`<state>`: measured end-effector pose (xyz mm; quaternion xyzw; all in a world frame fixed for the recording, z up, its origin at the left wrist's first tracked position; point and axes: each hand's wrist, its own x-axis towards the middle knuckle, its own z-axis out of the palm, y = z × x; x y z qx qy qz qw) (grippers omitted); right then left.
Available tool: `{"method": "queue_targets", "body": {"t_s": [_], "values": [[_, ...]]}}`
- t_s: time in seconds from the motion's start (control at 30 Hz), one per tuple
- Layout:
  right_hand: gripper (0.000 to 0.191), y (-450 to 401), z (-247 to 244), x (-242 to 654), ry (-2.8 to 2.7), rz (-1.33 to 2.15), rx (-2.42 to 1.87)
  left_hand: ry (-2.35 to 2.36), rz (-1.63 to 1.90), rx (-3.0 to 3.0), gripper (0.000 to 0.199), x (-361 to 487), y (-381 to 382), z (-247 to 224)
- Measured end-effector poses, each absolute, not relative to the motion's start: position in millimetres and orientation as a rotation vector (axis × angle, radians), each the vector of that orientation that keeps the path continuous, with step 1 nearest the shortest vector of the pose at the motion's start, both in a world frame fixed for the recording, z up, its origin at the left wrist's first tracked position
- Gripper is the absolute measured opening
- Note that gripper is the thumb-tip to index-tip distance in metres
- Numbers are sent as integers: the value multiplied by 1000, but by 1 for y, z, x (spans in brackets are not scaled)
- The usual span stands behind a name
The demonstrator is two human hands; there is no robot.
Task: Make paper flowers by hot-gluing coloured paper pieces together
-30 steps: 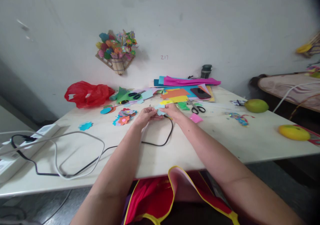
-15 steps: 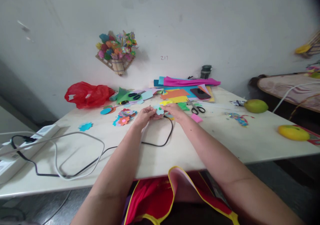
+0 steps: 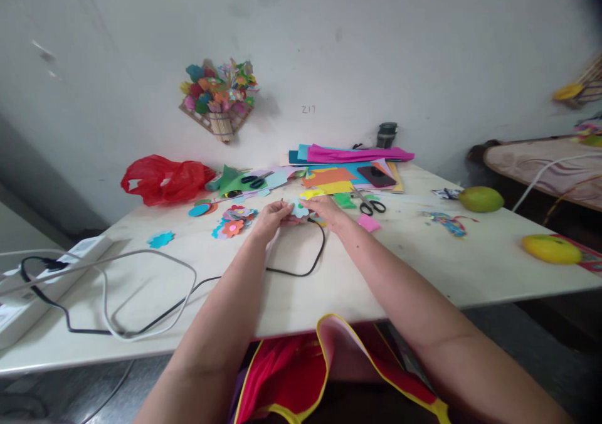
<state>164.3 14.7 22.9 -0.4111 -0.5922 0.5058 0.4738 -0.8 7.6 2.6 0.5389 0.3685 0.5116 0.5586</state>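
Note:
Between my hands is a light blue paper flower [image 3: 298, 209] with a small green centre. My left hand [image 3: 275, 214] pinches its left edge. On the other side, my right hand [image 3: 325, 208] closes on its right edge, with the fingertips partly hidden. A black cable [image 3: 316, 258] runs up to the spot below the flower, and what it joins is covered by my hands. Several coloured flower cutouts [image 3: 232, 226] lie in a pile left of my left hand. Grey-bladed scissors [image 3: 372, 207] rest right of my right hand, near a pink paper piece [image 3: 369, 224].
Farther left lie a blue flower [image 3: 161, 239], blue discs [image 3: 200, 209] and a red plastic bag [image 3: 167, 179]. A white power strip [image 3: 89, 248] with looping cables sits at the left. Coloured sheets [image 3: 329, 178], a phone [image 3: 376, 175] and dark scissors [image 3: 256, 179] lie behind; mangoes [image 3: 551, 249] are right.
The flower has shifted very slightly left and down, and its tilt differs a little. Both hands keep their hold; the things around them stay put.

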Motion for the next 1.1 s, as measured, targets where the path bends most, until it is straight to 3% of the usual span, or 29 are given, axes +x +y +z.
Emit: {"method": "queue_targets", "body": {"t_s": [0.4,0.8,1.1], "values": [[28,25,13,160,-1464,1206,-997,856,1144,1304,35,1,6,3],[39,16,23,165,-1462,1247,-1047,834,1183,1287,35,0,8,1],[31,17,20,163,-1415,1213,-1007,869,1153,1289,36,1,5,3]]}}
